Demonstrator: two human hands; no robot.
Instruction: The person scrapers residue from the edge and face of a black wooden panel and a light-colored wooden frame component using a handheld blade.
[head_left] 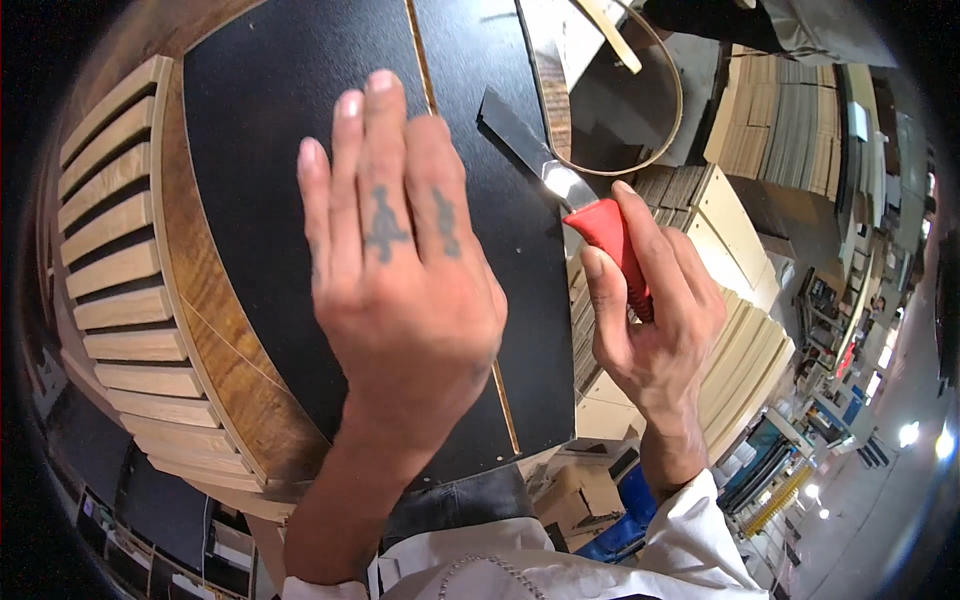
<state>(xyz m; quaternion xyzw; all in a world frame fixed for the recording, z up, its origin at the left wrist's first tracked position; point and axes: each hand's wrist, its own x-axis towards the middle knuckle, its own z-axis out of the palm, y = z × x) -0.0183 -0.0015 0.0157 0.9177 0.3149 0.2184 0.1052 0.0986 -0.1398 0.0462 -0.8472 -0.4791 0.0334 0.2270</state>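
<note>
My left hand (pixel 400 270) is back up over the black panel (pixel 250 130), its fingers stretched out and no tool in it. Whether the palm touches the panel is hidden. Red-handled, the putty knife (pixel 608 238) is gripped in my right hand (pixel 665 315) at the panel's right edge. Its flat dark blade (pixel 515 130) points up and left above the black surface. A narrow wood-coloured groove (pixel 507 410) runs lengthwise down the panel, partly covered by my left hand.
Light wooden slats (pixel 125 310) lie in a row on the brown wooden surface (pixel 235 370) at left. A thin hoop-like band (pixel 672 130) curves beyond the panel. Stacked boards (pixel 740 370) stand at right, and a cardboard box (pixel 580 500) sits below.
</note>
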